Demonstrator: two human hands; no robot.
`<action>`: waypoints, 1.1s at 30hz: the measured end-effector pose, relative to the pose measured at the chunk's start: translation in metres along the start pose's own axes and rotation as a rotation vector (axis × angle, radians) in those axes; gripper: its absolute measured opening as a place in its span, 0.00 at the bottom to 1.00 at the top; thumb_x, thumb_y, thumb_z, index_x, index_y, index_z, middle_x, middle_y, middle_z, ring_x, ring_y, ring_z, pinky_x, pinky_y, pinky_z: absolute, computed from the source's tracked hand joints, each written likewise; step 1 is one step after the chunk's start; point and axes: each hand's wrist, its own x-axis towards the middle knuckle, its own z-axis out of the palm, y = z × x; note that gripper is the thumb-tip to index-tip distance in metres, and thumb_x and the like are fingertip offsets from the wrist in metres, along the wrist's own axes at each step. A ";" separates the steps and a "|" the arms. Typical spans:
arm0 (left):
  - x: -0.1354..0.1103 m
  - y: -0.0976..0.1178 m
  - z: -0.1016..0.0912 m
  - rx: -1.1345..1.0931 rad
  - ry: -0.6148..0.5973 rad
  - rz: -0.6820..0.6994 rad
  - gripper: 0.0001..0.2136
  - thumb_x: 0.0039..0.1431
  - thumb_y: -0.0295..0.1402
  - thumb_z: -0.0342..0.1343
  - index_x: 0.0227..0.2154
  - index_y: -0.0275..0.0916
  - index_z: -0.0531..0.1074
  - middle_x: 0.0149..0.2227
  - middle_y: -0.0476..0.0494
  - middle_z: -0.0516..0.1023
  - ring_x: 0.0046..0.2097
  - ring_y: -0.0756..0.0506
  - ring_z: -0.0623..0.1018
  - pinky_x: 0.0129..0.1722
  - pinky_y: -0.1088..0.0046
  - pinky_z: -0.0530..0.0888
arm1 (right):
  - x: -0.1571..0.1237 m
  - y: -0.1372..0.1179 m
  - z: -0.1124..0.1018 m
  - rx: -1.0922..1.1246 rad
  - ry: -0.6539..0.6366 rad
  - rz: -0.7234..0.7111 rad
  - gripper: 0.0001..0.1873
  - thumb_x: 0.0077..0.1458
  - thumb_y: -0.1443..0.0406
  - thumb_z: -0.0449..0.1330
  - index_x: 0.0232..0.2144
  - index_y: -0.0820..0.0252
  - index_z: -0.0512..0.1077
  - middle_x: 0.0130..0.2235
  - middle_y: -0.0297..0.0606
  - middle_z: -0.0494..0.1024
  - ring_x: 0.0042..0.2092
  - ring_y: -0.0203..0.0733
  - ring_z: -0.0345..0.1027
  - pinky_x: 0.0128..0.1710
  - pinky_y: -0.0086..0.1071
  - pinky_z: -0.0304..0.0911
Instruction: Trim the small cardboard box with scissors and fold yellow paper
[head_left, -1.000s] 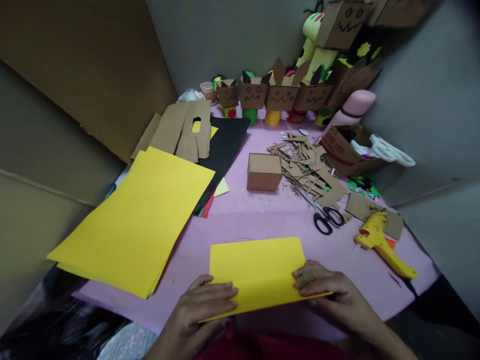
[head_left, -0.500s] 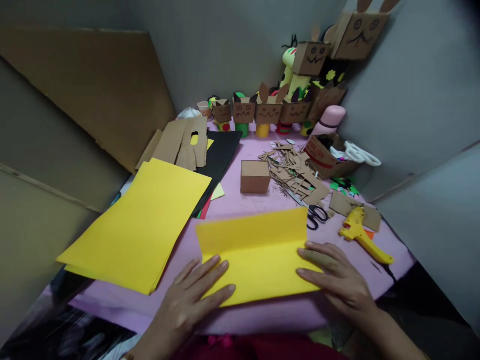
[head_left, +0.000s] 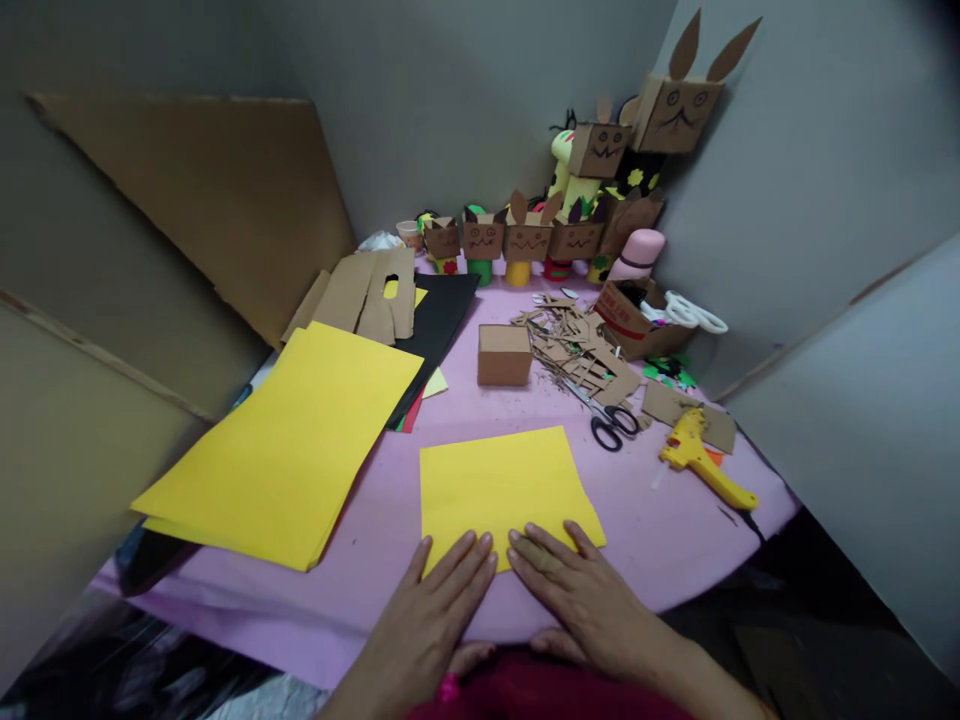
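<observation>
A folded sheet of yellow paper (head_left: 502, 485) lies flat on the table in front of me. My left hand (head_left: 446, 595) presses its near edge on the left, fingers stretched out. On the right part of that same edge rests my right hand (head_left: 574, 585), its fingers flat and spread. The hands are close together, and their fingers cover part of the near edge. Beyond the paper stands a small closed cardboard box (head_left: 504, 356). To the left lies a stack of larger yellow sheets (head_left: 292, 450).
Scissors (head_left: 611, 425) and a yellow glue gun (head_left: 705, 460) lie at right, near cardboard scraps (head_left: 577, 345). An open carton (head_left: 637, 320) holds white-handled scissors. Cardboard animal figures (head_left: 529, 240) line the back. Black sheets (head_left: 446, 315) and cardboard pieces (head_left: 360, 290) lie at back left.
The yellow sheet's raised far flap has come down, and the sheet now lies folded and smaller. Both hands have moved closer together along its near edge.
</observation>
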 end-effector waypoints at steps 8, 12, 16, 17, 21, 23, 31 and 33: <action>0.007 0.000 -0.006 -0.010 0.047 0.008 0.22 0.61 0.43 0.49 0.56 0.41 0.64 0.55 0.41 0.73 0.57 0.42 0.70 0.57 0.58 0.62 | -0.007 0.005 -0.002 -0.001 -0.006 0.062 0.35 0.60 0.56 0.53 0.64 0.55 0.45 0.64 0.41 0.54 0.65 0.47 0.47 0.59 0.47 0.53; 0.017 0.001 -0.007 -0.058 0.127 -0.057 0.13 0.62 0.35 0.48 0.46 0.40 0.73 0.50 0.40 0.77 0.54 0.43 0.74 0.52 0.64 0.70 | 0.004 0.006 -0.006 0.009 -0.015 0.074 0.37 0.60 0.54 0.52 0.65 0.54 0.40 0.65 0.40 0.48 0.66 0.48 0.43 0.60 0.50 0.49; 0.005 -0.007 -0.007 -0.015 0.169 0.019 0.17 0.61 0.34 0.51 0.52 0.41 0.68 0.52 0.42 0.76 0.54 0.44 0.73 0.50 0.69 0.72 | -0.011 0.022 -0.002 0.004 -0.021 0.162 0.41 0.57 0.50 0.53 0.65 0.55 0.40 0.65 0.44 0.50 0.64 0.50 0.48 0.59 0.50 0.52; 0.003 -0.009 -0.009 -0.022 0.168 0.030 0.16 0.60 0.35 0.52 0.51 0.41 0.68 0.51 0.43 0.76 0.54 0.44 0.74 0.50 0.69 0.72 | -0.016 0.026 -0.004 0.002 -0.018 0.192 0.39 0.57 0.50 0.53 0.65 0.54 0.42 0.64 0.45 0.51 0.64 0.51 0.49 0.58 0.50 0.52; 0.014 -0.009 -0.024 -0.131 0.157 -0.079 0.11 0.61 0.34 0.50 0.42 0.42 0.74 0.46 0.44 0.80 0.49 0.45 0.77 0.48 0.69 0.74 | -0.006 0.029 -0.017 -0.017 0.041 0.251 0.33 0.60 0.55 0.51 0.64 0.54 0.47 0.64 0.45 0.54 0.64 0.52 0.48 0.58 0.54 0.52; 0.029 -0.005 -0.027 -0.121 0.151 -0.179 0.13 0.61 0.32 0.49 0.47 0.39 0.72 0.51 0.39 0.76 0.52 0.43 0.74 0.50 0.64 0.73 | 0.011 0.024 -0.017 -0.025 0.060 0.237 0.32 0.61 0.56 0.50 0.64 0.55 0.46 0.65 0.45 0.51 0.65 0.52 0.45 0.58 0.54 0.51; 0.046 -0.008 -0.011 -0.092 -0.091 -0.443 0.32 0.60 0.46 0.47 0.63 0.36 0.50 0.65 0.33 0.52 0.65 0.32 0.51 0.58 0.44 0.59 | 0.036 0.018 0.009 -0.023 -0.028 0.237 0.35 0.60 0.51 0.49 0.64 0.56 0.47 0.65 0.43 0.49 0.65 0.54 0.43 0.57 0.58 0.52; 0.036 -0.010 -0.008 -0.128 -0.062 -0.484 0.34 0.59 0.48 0.48 0.64 0.37 0.47 0.66 0.31 0.50 0.66 0.32 0.50 0.58 0.44 0.59 | 0.033 0.022 0.012 -0.041 -0.013 0.247 0.36 0.59 0.49 0.48 0.64 0.57 0.47 0.65 0.43 0.49 0.65 0.55 0.43 0.56 0.58 0.53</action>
